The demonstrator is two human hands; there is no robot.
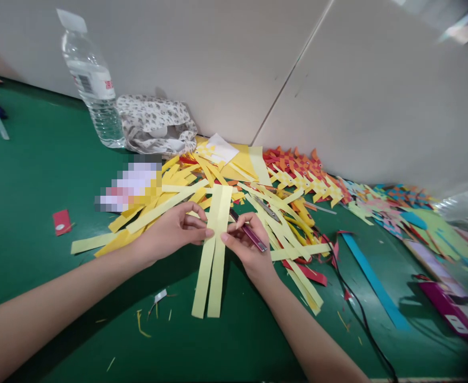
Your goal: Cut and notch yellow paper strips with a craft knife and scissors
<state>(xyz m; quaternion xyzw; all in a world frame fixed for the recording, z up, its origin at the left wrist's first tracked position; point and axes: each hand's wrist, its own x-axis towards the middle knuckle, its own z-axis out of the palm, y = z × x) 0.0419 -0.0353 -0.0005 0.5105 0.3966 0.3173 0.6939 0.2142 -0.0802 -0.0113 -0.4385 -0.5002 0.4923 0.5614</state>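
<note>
Left hand (188, 229): fingers pinching the left edge of two pale yellow strips (213, 250). Right hand (252, 239): thumb and fingertips on the right edge, same grip, plus a dark slim tool (252, 234) tucked in the fingers. Strips upright in view, side by side, lower ends splayed slightly apart, held over the green table (138, 346). Behind the hands: pile of loose yellow strips (178, 183), some reaching out on both sides. Water bottle (92, 85) and patterned cloth bag (157, 119) by the wall, bottle left of bag. Red and orange woven paper pieces (293, 159) right of the pile; blue strip (373, 279) farther right, beside a black cable (355, 303).
</note>
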